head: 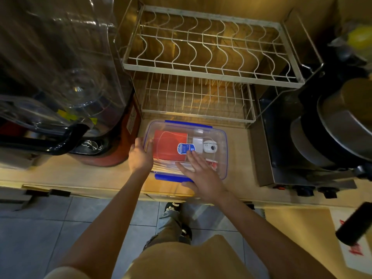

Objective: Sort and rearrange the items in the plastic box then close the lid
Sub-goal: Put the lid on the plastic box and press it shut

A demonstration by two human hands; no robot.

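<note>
A clear plastic box [221, 137] with blue clips sits on the wooden counter, its transparent lid [209, 133] lying on top. Through the lid I see a red packet [169, 139], a white block [197, 143], a small round white device [209, 149] and a red-and-white packet [212, 164]. My left hand [140, 156] grips the box's left end, fingers curled over the rim. My right hand [198, 175] lies flat on the lid near the front edge, fingers spread, thumb by the front blue clip [171, 177].
A two-tier wire dish rack [201, 63] stands right behind the box. A blender with a clear jug [60, 93] and red base [112, 156] is at the left. Stacked pans [332, 129] on a stove are at the right. The counter edge runs just in front of the box.
</note>
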